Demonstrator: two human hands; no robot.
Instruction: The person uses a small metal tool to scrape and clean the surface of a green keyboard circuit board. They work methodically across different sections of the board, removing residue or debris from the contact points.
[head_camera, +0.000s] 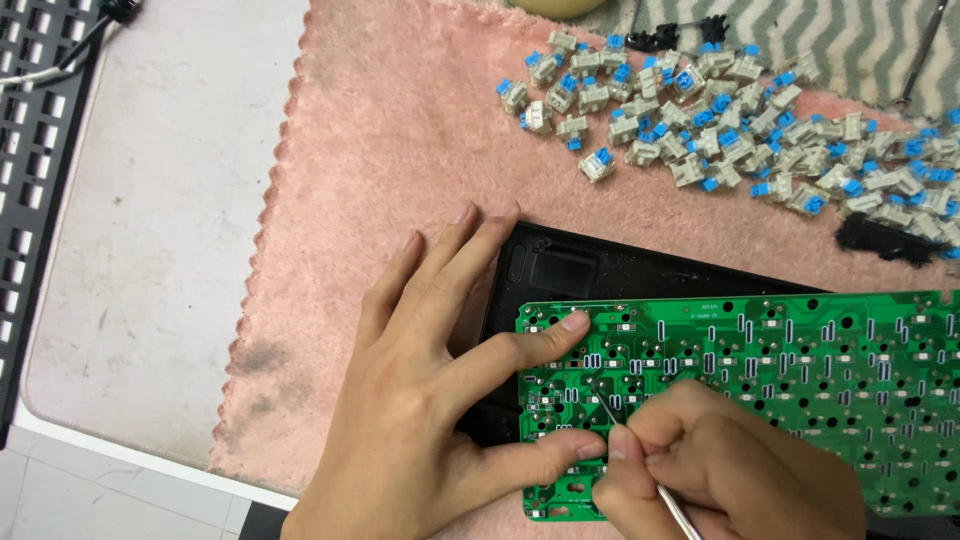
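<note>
On a fuzzy pink cloth (380, 150) over a pale tabletop (160, 200), the left hand (420, 400) lies flat, pinning a green circuit board (800, 380); the right hand (720, 470) pinches a thin metal tool (612, 415).

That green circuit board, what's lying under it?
A black case shows past the green board at its top left edge, on the pink mat. Whatever lies under the board's middle is covered.

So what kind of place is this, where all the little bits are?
Probably a home repair or hobby table. A green circuit board lies over a black keyboard case on a pink fuzzy mat, with a heap of loose blue-topped key switches nearby.
</note>
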